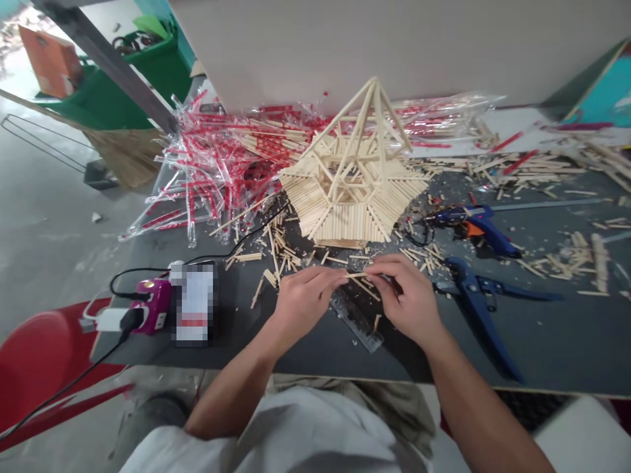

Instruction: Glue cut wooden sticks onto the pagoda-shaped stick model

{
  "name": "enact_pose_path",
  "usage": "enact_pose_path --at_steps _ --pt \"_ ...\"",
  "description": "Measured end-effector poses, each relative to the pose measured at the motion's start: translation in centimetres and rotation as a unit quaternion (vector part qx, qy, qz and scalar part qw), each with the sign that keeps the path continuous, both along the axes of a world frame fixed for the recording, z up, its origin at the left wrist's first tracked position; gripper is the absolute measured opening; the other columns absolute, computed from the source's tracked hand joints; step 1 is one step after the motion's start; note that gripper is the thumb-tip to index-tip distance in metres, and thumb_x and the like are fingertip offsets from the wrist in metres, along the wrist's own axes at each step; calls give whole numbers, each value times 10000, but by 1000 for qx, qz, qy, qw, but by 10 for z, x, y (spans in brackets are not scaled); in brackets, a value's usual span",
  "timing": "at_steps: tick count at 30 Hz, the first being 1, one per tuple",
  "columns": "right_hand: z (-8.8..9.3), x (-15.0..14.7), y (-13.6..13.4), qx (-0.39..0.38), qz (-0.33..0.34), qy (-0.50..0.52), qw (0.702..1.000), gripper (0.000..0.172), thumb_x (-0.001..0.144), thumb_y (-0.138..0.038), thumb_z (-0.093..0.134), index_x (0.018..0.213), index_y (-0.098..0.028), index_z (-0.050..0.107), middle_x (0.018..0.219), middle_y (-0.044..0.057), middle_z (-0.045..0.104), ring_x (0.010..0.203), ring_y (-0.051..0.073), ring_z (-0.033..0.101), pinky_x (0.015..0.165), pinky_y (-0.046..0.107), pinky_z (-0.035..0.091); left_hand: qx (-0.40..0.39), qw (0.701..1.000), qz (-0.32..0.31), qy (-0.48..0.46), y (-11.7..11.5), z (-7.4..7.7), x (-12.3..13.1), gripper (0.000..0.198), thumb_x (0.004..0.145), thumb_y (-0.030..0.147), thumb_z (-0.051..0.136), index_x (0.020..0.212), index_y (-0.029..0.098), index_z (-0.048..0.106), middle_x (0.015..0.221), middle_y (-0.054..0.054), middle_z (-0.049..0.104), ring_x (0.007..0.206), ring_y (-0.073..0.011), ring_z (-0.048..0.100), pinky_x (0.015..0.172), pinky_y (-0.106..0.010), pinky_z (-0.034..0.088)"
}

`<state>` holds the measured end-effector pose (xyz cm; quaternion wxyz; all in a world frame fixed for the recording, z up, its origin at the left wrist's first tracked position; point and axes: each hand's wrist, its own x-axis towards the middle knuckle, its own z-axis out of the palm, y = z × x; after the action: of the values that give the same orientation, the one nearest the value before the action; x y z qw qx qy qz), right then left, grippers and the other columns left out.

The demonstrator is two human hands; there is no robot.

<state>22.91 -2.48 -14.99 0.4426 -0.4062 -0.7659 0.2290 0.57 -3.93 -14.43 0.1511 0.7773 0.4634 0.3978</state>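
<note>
Between the fingertips of my left hand (308, 294) and my right hand (407, 289) runs a short wooden stick (355, 275), pinched at both ends. Just beyond it stands a pale structure (348, 223) built of many wooden sticks, with a pointed open frame rising on top. Below my hands lies a clear plastic strip (357, 322), partly covered by my fingers and shadow. Several cut stick pieces (279, 253) are scattered left of the structure. To the right of my right hand rests a blue cutter (476, 309), and behind it a blue glue gun (476, 226) with an orange trigger.
Red-and-clear plastic wrappers (221, 157) are heaped at the back left, some with sticks inside. At the left, a phone (194, 305) lies beside a purple power adapter (156, 305) with cables. A red chair (44, 368) stands left of the table (566, 341).
</note>
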Motion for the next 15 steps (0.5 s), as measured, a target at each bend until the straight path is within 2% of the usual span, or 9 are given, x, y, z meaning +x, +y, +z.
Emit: enact_pose_path --at_steps 3,5,7,10,15 --pt "3 -1 -3 -6 9 22 1000 290 987 -59 599 1145 -284 692 1036 46 657 964 179 661 847 345 560 94 995 8 -22 2 2 2 131 938 134 761 1039 217 773 951 6 836 834 -109 791 789 -198 602" --pt "5 -1 -6 -13 26 42 999 281 1003 -75 580 1144 -288 697 1029 49 641 965 179 652 834 348 559 119 992 15 -35 4 5 3 108 915 153 795 1004 209 771 905 6 832 788 -105 784 759 -188 595" --pt "6 0 -7 -30 37 71 996 247 1020 -108 569 1127 -288 700 1031 54 625 961 182 648 820 353 559 101 994 8 -37 7 7 2 63 924 186 793 977 211 771 896 1 830 781 -110 783 761 -193 594" --pt "8 0 -9 -76 45 115 989 188 1039 -162 561 1094 -277 699 1052 63 593 939 182 641 808 364 555 61 997 -37 -19 13 11 -2 38 949 220 768 986 221 778 898 0 828 784 -111 781 759 -195 588" --pt "7 -7 -11 -103 45 164 980 59 988 -229 674 1036 -260 687 1082 58 543 849 159 581 698 321 510 68 995 -68 4 19 20 -11 78 984 242 723 1026 225 787 950 -21 830 824 -127 785 776 -225 588"
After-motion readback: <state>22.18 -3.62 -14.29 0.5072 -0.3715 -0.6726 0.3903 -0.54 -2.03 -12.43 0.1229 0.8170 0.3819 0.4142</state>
